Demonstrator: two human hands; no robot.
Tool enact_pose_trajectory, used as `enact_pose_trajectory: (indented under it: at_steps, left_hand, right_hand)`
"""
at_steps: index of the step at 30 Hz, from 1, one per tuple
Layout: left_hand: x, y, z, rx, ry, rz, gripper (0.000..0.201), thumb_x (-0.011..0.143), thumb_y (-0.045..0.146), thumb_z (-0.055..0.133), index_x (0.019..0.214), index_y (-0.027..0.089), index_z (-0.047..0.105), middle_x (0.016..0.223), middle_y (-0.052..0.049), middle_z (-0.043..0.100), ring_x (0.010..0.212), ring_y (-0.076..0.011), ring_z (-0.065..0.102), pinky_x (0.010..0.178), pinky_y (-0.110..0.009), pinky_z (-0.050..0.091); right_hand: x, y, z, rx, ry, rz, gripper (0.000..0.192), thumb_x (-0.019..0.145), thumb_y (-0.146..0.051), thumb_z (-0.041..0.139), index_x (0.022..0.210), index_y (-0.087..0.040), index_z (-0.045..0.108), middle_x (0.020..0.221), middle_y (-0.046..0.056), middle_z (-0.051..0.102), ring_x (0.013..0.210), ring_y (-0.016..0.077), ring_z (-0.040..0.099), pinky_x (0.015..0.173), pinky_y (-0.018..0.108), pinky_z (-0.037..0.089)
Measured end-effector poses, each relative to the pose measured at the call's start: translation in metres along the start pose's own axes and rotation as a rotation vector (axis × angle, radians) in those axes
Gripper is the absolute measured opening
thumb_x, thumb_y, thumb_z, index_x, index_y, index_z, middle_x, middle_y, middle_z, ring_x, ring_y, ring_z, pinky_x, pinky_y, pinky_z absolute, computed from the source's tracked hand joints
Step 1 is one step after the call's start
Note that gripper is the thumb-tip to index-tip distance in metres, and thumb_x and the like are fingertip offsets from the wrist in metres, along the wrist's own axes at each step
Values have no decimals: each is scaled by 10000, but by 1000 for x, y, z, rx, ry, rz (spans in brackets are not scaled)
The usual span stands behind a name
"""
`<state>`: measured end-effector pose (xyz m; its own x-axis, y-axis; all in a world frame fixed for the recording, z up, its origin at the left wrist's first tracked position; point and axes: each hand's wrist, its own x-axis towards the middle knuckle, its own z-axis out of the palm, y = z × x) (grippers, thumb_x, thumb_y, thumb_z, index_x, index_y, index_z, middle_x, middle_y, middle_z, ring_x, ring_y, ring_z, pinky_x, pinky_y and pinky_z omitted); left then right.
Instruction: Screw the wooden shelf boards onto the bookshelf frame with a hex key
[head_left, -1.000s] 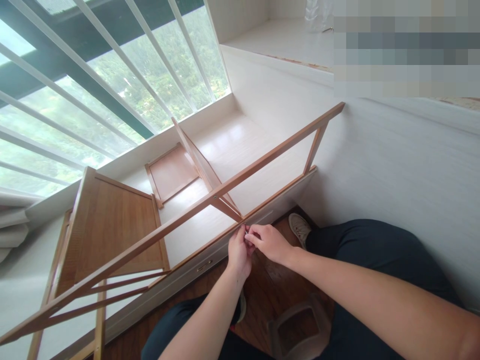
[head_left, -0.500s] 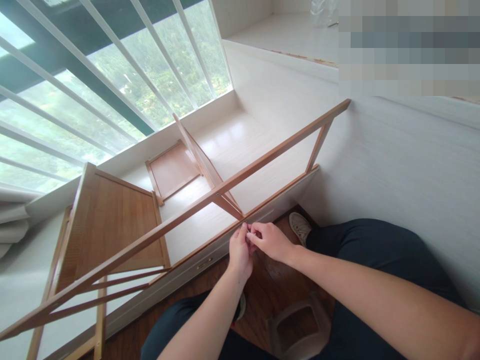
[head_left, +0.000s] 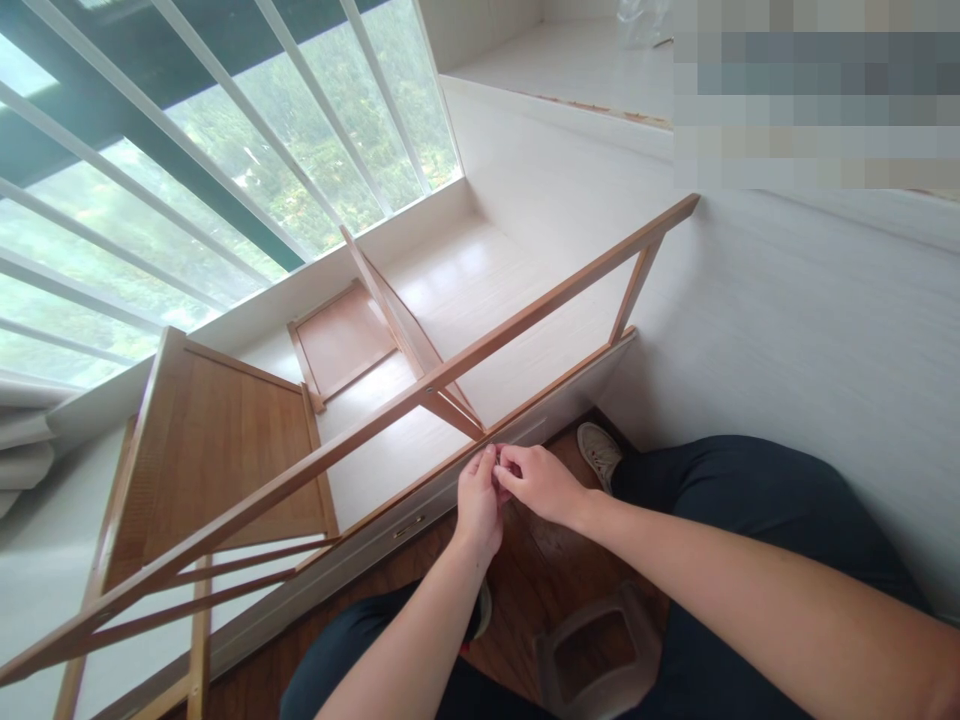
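My left hand [head_left: 478,500] and my right hand [head_left: 536,480] meet at the lower rail of a wooden frame [head_left: 517,325], just below the joint with a middle panel [head_left: 401,310]. Both hands are closed, fingertips pinched together. Whatever lies between them is hidden or too small to name. The frame's long upper rail runs slantwise from the lower left to the right, with a screw head showing near the middle joint. Left of my hands, a slatted wooden panel [head_left: 232,440] leans against the frame's left part.
Behind the frame, a smaller wooden panel [head_left: 345,340] lies on the white window ledge [head_left: 442,265]. A barred window [head_left: 247,130] is beyond. Below are a drawer handle [head_left: 409,527], a brown plastic stool [head_left: 600,650] between my legs, and my shoe [head_left: 598,452]. A grey curtain [head_left: 22,435] hangs left.
Hardly anything differs. My fingers shift very slightly at the same spot, and the view moves a touch. The wooden frame and panels stay in place.
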<state>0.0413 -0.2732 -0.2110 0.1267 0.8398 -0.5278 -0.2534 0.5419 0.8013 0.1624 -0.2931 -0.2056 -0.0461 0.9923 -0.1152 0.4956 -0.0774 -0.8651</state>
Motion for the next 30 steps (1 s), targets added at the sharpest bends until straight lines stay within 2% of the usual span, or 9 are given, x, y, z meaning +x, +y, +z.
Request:
enact_pose_trajectory:
  at_steps: [20, 30]
  left_hand:
    - [3, -1, 0, 95, 7, 74, 376, 720, 493, 788, 779, 147, 653, 661, -1, 603, 568, -100, 506, 482, -204, 338]
    - [-1, -2, 1, 101, 24, 62, 228, 757, 368, 733, 785, 156, 656, 691, 2, 593, 602, -103, 507, 508, -202, 361]
  right_hand:
    - [0, -2, 0, 11, -12, -4, 196, 908, -213, 562, 713, -196, 579, 637, -16, 631, 578, 122, 531, 576, 238, 307]
    - [-1, -1, 0, -53, -38, -46, 178, 914, -205, 549, 748, -198, 611, 692, 6, 676, 623, 140, 571, 608, 254, 320]
